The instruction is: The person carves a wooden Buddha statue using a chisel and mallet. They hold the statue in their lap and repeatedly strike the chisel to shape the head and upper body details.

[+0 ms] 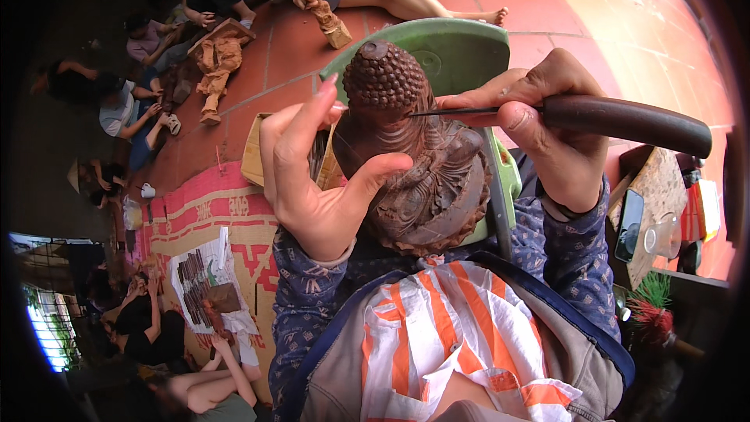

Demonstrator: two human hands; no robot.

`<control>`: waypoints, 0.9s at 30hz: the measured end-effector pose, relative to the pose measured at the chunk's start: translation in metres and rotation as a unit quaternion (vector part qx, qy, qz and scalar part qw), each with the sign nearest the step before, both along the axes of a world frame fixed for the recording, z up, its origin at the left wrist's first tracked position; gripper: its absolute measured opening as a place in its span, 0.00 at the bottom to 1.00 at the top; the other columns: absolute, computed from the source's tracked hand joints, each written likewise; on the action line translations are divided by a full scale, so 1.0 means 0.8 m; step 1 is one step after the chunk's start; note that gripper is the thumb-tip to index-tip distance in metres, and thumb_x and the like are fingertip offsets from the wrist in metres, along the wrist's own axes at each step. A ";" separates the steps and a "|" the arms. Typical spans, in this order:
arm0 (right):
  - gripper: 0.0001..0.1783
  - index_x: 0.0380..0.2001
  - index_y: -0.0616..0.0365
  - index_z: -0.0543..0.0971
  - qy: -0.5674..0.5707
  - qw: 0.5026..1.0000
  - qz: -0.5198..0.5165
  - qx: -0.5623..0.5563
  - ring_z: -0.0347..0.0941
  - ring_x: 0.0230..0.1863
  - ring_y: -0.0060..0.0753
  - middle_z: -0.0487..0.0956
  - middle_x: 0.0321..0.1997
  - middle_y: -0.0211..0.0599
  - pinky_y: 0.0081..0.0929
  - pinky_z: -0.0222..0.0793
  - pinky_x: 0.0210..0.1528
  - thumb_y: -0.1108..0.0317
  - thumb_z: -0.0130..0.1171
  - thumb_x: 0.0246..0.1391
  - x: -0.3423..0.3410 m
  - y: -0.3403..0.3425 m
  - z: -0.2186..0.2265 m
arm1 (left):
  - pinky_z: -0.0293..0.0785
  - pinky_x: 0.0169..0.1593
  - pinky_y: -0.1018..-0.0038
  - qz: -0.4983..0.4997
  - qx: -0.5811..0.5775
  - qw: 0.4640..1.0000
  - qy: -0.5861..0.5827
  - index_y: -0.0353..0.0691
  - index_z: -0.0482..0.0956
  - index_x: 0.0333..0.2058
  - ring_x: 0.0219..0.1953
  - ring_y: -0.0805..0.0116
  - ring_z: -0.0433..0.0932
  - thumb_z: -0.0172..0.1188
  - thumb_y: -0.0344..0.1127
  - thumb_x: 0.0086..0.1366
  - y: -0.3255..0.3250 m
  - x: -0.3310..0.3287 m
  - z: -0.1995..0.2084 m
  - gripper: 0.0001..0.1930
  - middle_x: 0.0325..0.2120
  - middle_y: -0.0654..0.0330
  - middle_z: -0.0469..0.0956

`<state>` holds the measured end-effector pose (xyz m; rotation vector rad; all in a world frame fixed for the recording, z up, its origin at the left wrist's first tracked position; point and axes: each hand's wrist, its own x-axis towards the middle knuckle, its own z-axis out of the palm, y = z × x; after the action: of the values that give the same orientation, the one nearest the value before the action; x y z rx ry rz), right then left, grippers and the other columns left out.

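A dark brown carved wooden Buddha statue [426, 187] with a knobbed head stands slightly tilted at my lap. My right hand [551, 121] is closed around a carving knife [625, 119] with a curved dark handle. The knife's thin blade points left, and its tip meets the statue just below the head, at the face or neck. On the statue's left side, my left hand [316, 180] has its fingers spread, index finger raised. Its thumb lies over the statue's shoulder; whether the other fingertips touch the wood, I cannot tell.
Behind the statue is a green plastic chair [469, 39]. A board with a phone [629, 225] and a clear cup [664, 236] is at right, near a red-green brush [652, 301]. Carving tools [195, 270] lie on paper at left. Several people sit around, one holding a wooden figure [330, 22].
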<state>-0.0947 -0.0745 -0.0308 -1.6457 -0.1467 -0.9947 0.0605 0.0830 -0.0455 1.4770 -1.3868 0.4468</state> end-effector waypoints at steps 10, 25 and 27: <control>0.10 0.31 0.63 0.63 0.024 0.997 0.075 0.022 0.79 0.47 0.53 0.79 0.38 0.67 0.41 0.76 0.50 0.75 0.54 0.60 0.018 -0.017 0.019 | 0.71 0.55 0.69 -0.045 0.109 0.983 0.141 0.37 0.56 0.63 0.52 0.66 0.74 0.78 0.36 0.45 -0.039 0.021 -0.021 0.49 0.51 0.53 0.71; 0.09 0.32 0.64 0.65 0.049 0.989 0.023 -0.139 0.80 0.43 0.52 0.79 0.38 0.68 0.40 0.74 0.48 0.76 0.56 0.58 0.016 -0.018 0.028 | 0.76 0.49 0.64 -0.007 0.074 0.993 0.086 0.36 0.62 0.59 0.49 0.49 0.78 0.75 0.35 0.47 -0.038 0.010 -0.016 0.42 0.48 0.45 0.75; 0.09 0.33 0.64 0.64 0.038 0.992 -0.002 -0.118 0.79 0.45 0.56 0.78 0.38 0.71 0.44 0.74 0.50 0.77 0.55 0.59 0.014 -0.009 0.013 | 0.76 0.49 0.64 -0.005 0.073 0.994 0.083 0.36 0.62 0.59 0.48 0.49 0.78 0.75 0.35 0.48 -0.039 0.011 -0.016 0.42 0.48 0.45 0.75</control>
<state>-0.0833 -0.0814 -0.0200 -1.8983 -0.2155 -0.9440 0.0695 0.0516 -0.0581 1.5876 -1.3163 0.2131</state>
